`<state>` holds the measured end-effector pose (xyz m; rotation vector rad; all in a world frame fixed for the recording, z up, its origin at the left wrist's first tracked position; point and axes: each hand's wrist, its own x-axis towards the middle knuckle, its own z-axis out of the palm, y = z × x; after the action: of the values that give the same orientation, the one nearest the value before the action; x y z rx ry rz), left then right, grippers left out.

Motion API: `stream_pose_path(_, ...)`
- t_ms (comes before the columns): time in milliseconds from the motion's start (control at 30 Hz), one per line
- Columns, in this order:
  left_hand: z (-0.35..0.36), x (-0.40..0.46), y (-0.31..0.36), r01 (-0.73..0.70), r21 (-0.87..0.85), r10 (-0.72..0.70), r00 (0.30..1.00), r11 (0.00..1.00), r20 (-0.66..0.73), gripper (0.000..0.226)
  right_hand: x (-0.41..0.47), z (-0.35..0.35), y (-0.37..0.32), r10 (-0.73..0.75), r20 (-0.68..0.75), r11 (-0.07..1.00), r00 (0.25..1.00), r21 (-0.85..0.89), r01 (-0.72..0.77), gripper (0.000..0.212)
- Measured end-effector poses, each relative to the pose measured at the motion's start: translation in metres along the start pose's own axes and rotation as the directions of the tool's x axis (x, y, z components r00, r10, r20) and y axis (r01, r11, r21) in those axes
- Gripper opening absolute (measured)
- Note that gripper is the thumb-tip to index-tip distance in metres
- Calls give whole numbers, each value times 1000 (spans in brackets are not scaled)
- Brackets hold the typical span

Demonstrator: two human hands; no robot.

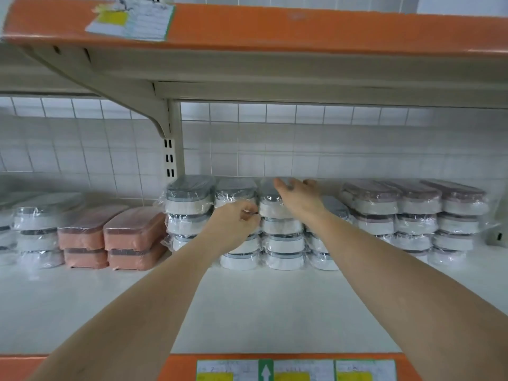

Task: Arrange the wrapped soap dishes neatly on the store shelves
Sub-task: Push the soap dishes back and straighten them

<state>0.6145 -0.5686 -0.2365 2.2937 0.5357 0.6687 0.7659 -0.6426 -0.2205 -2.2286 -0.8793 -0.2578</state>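
Carefully, we pinch the wrap with our left hand (236,218), lay our open right hand (298,195) on the grey-lidded soap dish (270,200), and push it level.

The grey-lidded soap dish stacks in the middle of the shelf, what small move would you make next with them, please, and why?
Probably nudge the top dish back and square with the right hand, which rests on it with fingers straight. The left hand pinches the wrap on the neighbouring stack, seemingly steadying it, and the next stack to the right sits lower, so the row looks uneven.
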Motion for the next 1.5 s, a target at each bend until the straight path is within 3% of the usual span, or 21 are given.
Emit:
stream_pose_path(67,-2,1,-3,1,-3,-1,1000,1000,-2,27,-7,1,5,-59,-26,994,998,92,61,61)
stream_pose_path(167,-3,0,-6,-2,1,2,1000,1000,1,28,-23,11,26,-306,-174,947,936,-155,281,54)
stream_pose_path(200,-3,0,-7,-3,4,3,1000,1000,5,29,-22,13,30,-319,-166,938,933,-196,286,52)
stream_pose_path(300,1,2,-6,-25,35,24,1000,999,15,29,-12,7,23,-279,-5,948,960,-162,274,50)
stream_pose_path(433,8,5,0,-62,44,61,998,997,23,29,-6,-8,12,-173,302,923,938,-283,261,59)
stream_pose_path(700,29,18,44,-163,148,160,987,976,33,39,-25,-54,33,-101,319,860,942,-448,244,71)
stream_pose_path(900,81,21,101,-248,185,231,967,951,108,51,-55,-123,85,-20,217,851,976,-509,131,76)
stream_pose_path(1033,126,10,147,-311,202,274,942,929,193,56,-90,-186,134,109,179,862,978,-508,-3,76)
stream_pose_path(1233,206,-17,235,-428,157,378,885,890,271,56,-150,-284,222,294,75,813,953,-544,-209,74)
stream_pose_path(1500,355,-86,377,-476,16,438,821,879,368,52,-234,-421,353,405,-22,764,914,-541,-351,69)
